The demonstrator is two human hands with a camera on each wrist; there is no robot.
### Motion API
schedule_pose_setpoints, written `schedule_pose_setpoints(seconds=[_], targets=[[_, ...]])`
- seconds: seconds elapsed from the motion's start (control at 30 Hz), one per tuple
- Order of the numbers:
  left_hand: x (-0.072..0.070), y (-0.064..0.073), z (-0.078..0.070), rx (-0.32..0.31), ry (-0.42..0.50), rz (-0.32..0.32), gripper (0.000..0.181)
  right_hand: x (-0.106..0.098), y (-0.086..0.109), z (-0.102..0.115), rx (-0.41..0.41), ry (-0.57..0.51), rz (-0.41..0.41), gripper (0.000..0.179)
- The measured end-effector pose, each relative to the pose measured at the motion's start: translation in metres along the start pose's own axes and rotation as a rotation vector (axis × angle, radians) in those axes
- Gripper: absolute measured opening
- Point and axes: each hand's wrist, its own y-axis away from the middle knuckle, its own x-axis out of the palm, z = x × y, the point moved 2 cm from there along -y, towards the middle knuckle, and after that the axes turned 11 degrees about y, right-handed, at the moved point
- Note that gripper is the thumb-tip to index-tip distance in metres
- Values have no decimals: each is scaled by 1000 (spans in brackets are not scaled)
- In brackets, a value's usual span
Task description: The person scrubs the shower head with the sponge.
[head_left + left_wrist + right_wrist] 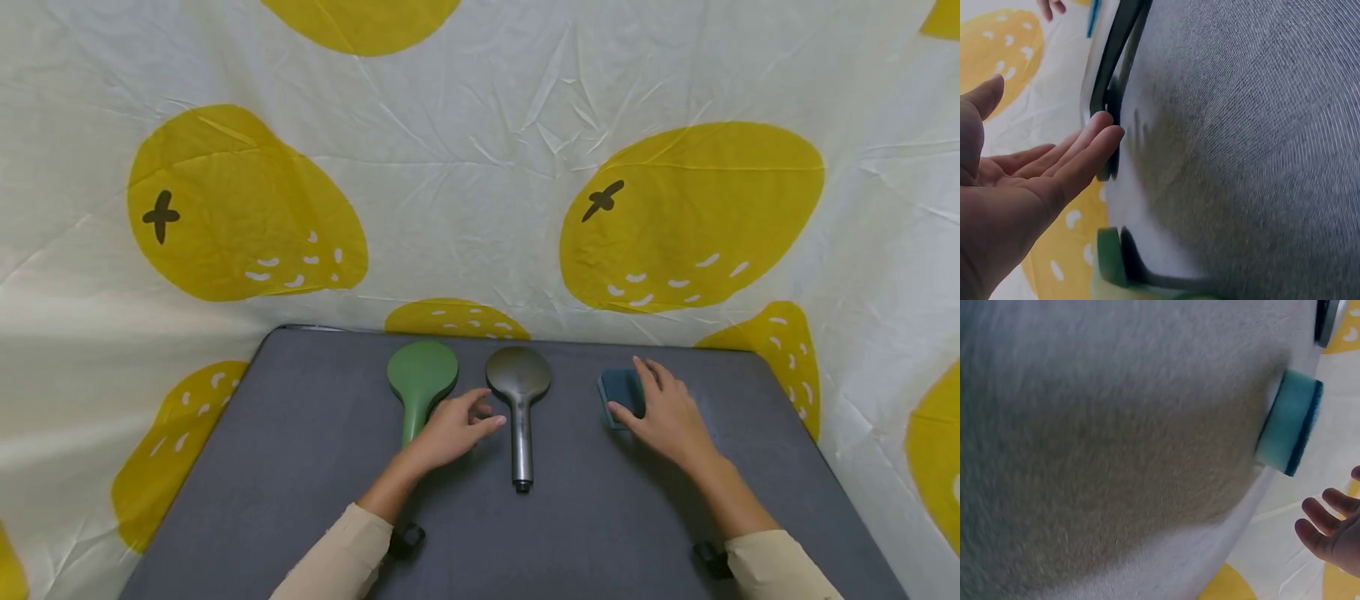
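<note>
A green shower head [422, 371] and a dark grey metallic shower head [518, 372] lie side by side on the table, handles toward me. My left hand [456, 429] hovers between them with fingers extended, over part of the green handle and close to the grey one; it holds nothing. In the left wrist view, the fingers [1079, 156] look nearly straight, and whether they touch the grey shower head cannot be told. To the right lies a blue-green sponge [1288, 422] with a darker layer. Above it, my right hand [667, 417] spreads its fingers and thumb, apart from the sponge in the right wrist view.
The dark grey tabletop [600, 517] has its far edge against a pale cloth [465, 217] printed with yellow lemons. Black bands [407, 540] show at both wrists. Both shower heads and the sponge lie toward the far half.
</note>
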Motion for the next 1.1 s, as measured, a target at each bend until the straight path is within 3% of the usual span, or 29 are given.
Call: schedule_pose_setpoints(seconds=[0.43,0.6,1.1], targets=[[17,-12,5,-158,229,60,69,10,-7,-13,52,-14,75,98],[26,-19,7,-218,316,30,67,14,-9,-13,76,-14,99,101],[53,-26,6,-295,375,-69,64,29,-14,-13,107,-83,125,104]])
